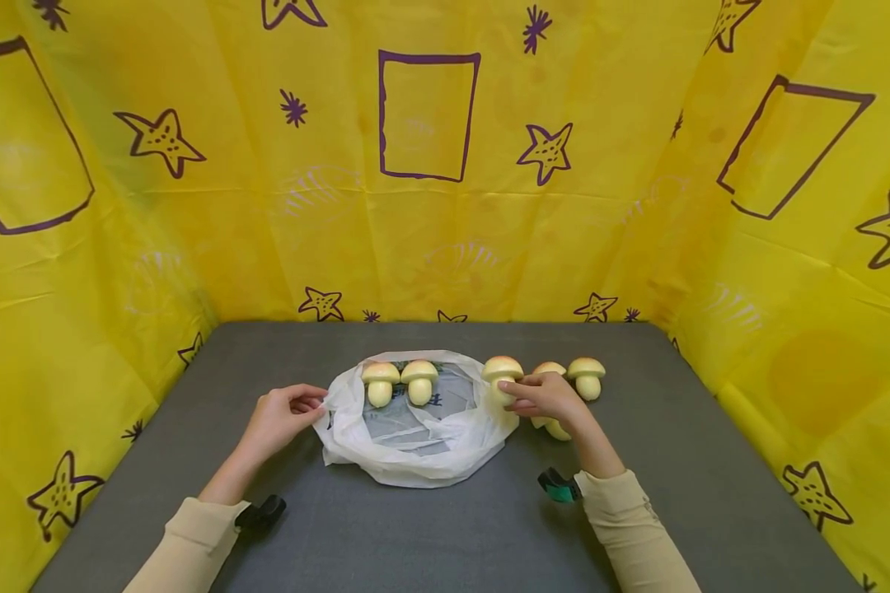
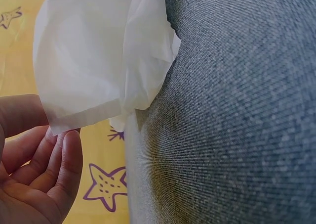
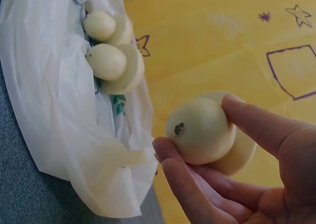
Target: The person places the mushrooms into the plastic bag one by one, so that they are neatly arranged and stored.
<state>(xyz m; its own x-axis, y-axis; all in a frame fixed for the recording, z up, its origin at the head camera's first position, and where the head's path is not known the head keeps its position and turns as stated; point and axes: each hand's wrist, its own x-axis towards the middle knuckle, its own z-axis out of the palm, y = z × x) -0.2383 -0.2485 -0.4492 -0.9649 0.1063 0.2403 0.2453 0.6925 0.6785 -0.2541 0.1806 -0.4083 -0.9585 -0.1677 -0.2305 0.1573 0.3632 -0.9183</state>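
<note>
A white plastic bag [image 1: 423, 469] lies on the table with its mouth spread wide. Inside it, two toy mushrooms [image 1: 419, 382] with pale stems and brownish-yellow caps sit side by side near the far rim. My left hand [image 1: 283, 417] pinches the bag's left edge between thumb and fingers, with the thin plastic [image 2: 84, 61] hanging there in the left wrist view. Over the bag's right rim, my right hand [image 1: 552, 399] grips another mushroom [image 3: 200, 130] by its stem, the dark-marked stem end facing the right wrist camera.
More mushrooms lie on the grey table [image 1: 430, 543] to the right of the bag: one [image 1: 587, 376] stands apart, others [image 1: 558, 430] are partly hidden behind my right hand. A yellow patterned cloth [image 1: 430, 247] encloses the back and sides.
</note>
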